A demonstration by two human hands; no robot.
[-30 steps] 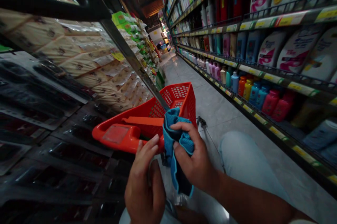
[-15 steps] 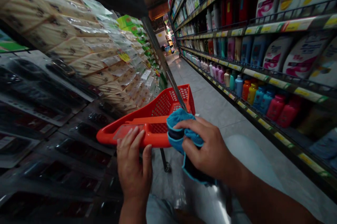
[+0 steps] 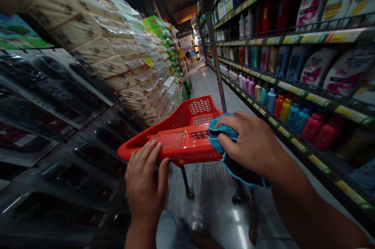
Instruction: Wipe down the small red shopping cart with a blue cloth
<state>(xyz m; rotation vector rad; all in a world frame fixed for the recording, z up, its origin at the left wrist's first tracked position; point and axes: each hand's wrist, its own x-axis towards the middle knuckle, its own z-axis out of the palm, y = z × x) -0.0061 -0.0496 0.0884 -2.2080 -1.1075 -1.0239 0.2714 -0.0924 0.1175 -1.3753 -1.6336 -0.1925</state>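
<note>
A red plastic shopping cart (image 3: 187,124) stands in a shop aisle right in front of me. My left hand (image 3: 145,182) lies against the cart's near rim with its fingers stretched out and slightly apart, holding nothing. My right hand (image 3: 253,143) is closed on a blue cloth (image 3: 218,134), pressed against the cart's near right corner. Part of the cloth hangs below the hand. A grey metal pole (image 3: 216,65) rises from behind the cart's right side.
Shelves of dark packaged goods (image 3: 52,116) and beige wrapped packs (image 3: 96,42) line the left. Shelves of coloured bottles (image 3: 281,100) line the right. The tiled aisle floor (image 3: 205,81) runs ahead between them. My legs show at the bottom.
My view has turned right and risen. My right hand carried the blue cloth up and right onto the cart's corner. My left hand moved from beside the cloth to the cart's rim.
</note>
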